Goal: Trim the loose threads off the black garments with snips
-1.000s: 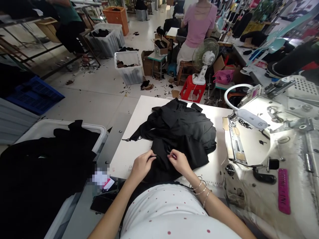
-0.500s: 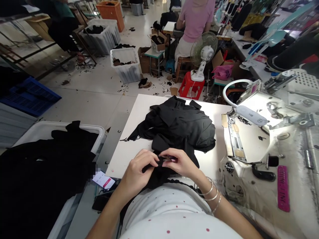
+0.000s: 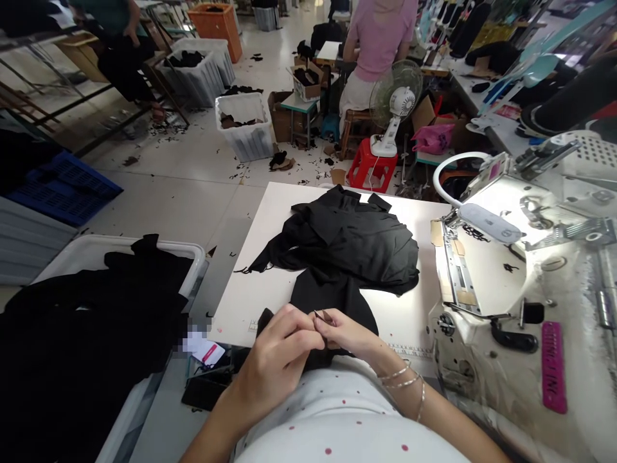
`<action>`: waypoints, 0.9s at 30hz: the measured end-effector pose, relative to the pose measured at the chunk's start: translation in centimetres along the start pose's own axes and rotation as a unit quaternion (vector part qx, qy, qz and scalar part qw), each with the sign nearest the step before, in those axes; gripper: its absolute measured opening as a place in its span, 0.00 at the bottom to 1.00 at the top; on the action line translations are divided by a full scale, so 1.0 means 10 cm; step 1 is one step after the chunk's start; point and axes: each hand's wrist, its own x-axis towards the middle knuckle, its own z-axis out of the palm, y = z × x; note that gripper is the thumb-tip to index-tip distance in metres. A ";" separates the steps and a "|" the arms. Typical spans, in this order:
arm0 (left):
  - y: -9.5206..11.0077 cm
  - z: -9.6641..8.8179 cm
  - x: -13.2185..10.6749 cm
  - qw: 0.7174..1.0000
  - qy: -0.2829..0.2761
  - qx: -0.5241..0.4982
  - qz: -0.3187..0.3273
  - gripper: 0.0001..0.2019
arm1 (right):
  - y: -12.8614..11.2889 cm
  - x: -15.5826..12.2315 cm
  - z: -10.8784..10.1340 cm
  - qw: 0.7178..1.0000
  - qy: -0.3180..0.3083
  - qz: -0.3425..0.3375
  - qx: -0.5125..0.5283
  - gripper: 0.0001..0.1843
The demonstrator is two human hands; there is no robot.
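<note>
Black garment pieces [image 3: 357, 247] lie heaped on the white tabletop [image 3: 250, 283], and a black cloth [image 3: 332, 296] runs from the heap down to my lap. My left hand [image 3: 284, 341] is closed on an edge of this cloth, fingertips pinched together. Against it, my right hand [image 3: 349, 331] is curled round small thread snips [image 3: 324, 317], whose pointed dark blades stick out by the thumb. The two hands touch at the fingertips close to my body. What lies between the fingertips is mostly hidden.
To the right stands a sewing machine [image 3: 506, 289] with a lamp [image 3: 489, 222]. At the left, a white bin [image 3: 197, 260] is piled with black cloth, near a white tag [image 3: 209, 354]. A fan [image 3: 400, 106] on a red stool [image 3: 371, 166] and a seated person [image 3: 380, 38] are beyond the table.
Both hands have come slightly lower and closer together, and the left has turned over. The cloth now stretches flatter between the heap and my hands. The snips' blades show more clearly.
</note>
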 end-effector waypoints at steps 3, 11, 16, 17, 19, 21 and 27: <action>0.02 -0.01 -0.03 1.000 0.001 0.010 0.005 0.13 | 0.00 0.01 0.01 0.998 0.014 0.019 0.052 0.26; -0.16 0.01 -0.09 0.943 -0.165 -0.046 -0.284 0.07 | -0.18 -0.18 0.00 0.980 0.131 -0.150 -0.016 0.14; -0.23 0.01 -0.03 0.955 -0.162 -0.002 -0.248 0.03 | -0.26 -0.32 -0.01 0.980 0.142 -0.114 -0.075 0.12; -0.23 0.00 -0.02 0.964 -0.132 0.005 -0.232 0.04 | -0.26 -0.33 -0.02 0.981 0.145 -0.088 -0.092 0.12; -0.22 -0.03 -0.01 0.978 -0.086 0.007 -0.192 0.07 | -0.25 -0.35 -0.01 0.985 0.127 -0.039 -0.114 0.13; -0.22 -0.05 0.00 0.983 -0.083 -0.004 -0.164 0.11 | -0.23 -0.34 0.00 0.992 0.079 -0.019 -0.100 0.15; -0.23 -0.15 0.01 0.976 -0.111 0.022 -0.185 0.06 | -0.17 -0.27 0.06 0.994 0.062 -0.083 -0.020 0.17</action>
